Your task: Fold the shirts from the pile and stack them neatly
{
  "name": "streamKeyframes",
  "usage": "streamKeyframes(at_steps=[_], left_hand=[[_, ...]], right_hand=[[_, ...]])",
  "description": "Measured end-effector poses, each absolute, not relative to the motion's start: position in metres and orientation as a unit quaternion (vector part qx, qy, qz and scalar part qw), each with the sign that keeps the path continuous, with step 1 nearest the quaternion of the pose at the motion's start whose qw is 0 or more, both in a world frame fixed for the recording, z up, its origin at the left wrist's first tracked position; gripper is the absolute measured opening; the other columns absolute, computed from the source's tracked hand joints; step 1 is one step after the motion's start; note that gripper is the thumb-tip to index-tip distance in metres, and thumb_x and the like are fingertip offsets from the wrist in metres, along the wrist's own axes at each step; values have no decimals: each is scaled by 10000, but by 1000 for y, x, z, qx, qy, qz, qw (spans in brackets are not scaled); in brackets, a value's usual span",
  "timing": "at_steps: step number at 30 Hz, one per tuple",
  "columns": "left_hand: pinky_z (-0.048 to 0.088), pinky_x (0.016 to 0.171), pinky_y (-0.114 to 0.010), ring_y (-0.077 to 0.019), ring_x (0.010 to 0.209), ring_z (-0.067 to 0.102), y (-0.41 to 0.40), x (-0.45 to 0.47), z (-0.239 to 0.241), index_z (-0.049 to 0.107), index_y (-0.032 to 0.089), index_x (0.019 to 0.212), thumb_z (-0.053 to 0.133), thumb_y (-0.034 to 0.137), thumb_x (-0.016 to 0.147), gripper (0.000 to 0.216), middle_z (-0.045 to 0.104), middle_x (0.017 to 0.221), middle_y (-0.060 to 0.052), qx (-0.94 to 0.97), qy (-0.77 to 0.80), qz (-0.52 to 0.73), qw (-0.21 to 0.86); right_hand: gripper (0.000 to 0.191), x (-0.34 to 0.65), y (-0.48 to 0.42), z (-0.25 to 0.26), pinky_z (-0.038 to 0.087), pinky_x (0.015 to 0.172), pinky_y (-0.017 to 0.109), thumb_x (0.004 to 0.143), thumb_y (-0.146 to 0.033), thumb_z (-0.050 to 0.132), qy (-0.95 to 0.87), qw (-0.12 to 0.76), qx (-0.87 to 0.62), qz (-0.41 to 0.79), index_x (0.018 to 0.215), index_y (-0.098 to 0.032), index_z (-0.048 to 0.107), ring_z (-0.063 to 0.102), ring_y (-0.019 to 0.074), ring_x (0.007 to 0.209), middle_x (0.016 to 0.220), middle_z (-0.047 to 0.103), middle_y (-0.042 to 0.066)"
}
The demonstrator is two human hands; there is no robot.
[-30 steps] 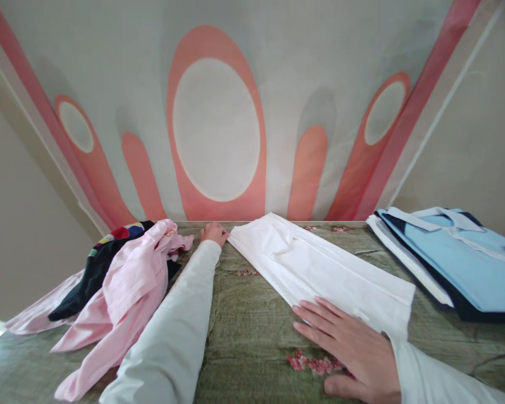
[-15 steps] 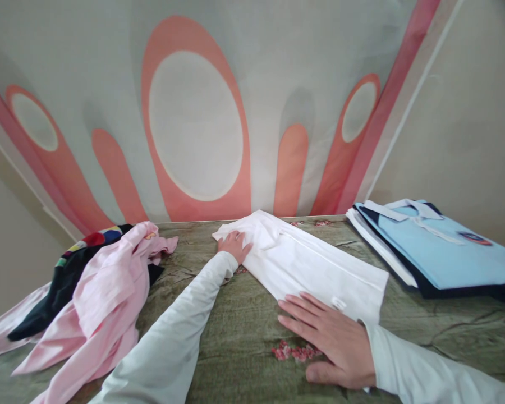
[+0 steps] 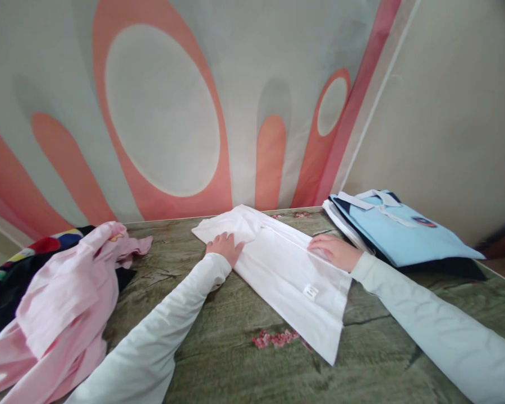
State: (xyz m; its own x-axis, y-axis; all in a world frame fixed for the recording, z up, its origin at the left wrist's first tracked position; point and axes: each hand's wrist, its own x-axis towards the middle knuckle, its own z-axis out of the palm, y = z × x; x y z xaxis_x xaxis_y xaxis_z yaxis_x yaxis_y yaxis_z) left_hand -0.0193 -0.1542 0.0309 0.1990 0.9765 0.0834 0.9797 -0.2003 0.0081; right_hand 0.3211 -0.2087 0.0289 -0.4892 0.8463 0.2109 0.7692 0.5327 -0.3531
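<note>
Seen from the head camera, reaching with both arms over a wood-patterned table [image 3: 210, 348], touching a white garment [image 3: 273, 269] laid slantwise across the middle, from the wall [image 3: 162, 112] side toward the near right. Resting on its left edge with the left hand [image 3: 225, 248], partly open, thumb apart from lightly bent fingers, impossible to tell if pinching any fabric. Touching its right edge, nearer the label end, with the right hand [image 3: 335, 252], fingers close together and slightly bent, likewise impossible to tell if gripping. Marked near that end by a small white label [image 3: 310, 292] (and, on the table just beside, by printed pink flowers [image 3: 274, 338]). Flanked on the left by a heap of pink and dark clothing [image 3: 67, 294], on the right by a stack of clothes [image 3: 408, 233] topped in light blue.
</note>
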Motion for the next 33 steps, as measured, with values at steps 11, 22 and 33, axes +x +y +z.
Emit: streamKeyframes(at_steps=[11,22,33], left_hand=[[137,992,-526,-308,1290,156,-140,-29,7,281,333,1332,331,581,818,573,208,1429,-13,-844,-535,-50,11],[201,1005,-462,-229,1290,209,-125,-55,21,324,311,1318,201,492,886,484,262,1411,-20,-867,-497,-31,-34],[185,1021,-452,-263,1297,178,-160,-26,12,293,250,1338,240,575,846,592,224,1423,-52,-890,-453,-51,17]], right_hand=[[406,321,-231,61,459,677,283,693,-137,489,-858,79,-440,255,1079,-181,608,529,152,736,941,515,72],[286,234,-301,76,387,568,231,693,-284,604,-901,15,-346,260,946,-153,613,496,93,555,854,523,44],[230,218,-255,80,435,635,219,791,-297,528,-900,103,-288,310,906,-149,661,548,117,668,796,609,48]])
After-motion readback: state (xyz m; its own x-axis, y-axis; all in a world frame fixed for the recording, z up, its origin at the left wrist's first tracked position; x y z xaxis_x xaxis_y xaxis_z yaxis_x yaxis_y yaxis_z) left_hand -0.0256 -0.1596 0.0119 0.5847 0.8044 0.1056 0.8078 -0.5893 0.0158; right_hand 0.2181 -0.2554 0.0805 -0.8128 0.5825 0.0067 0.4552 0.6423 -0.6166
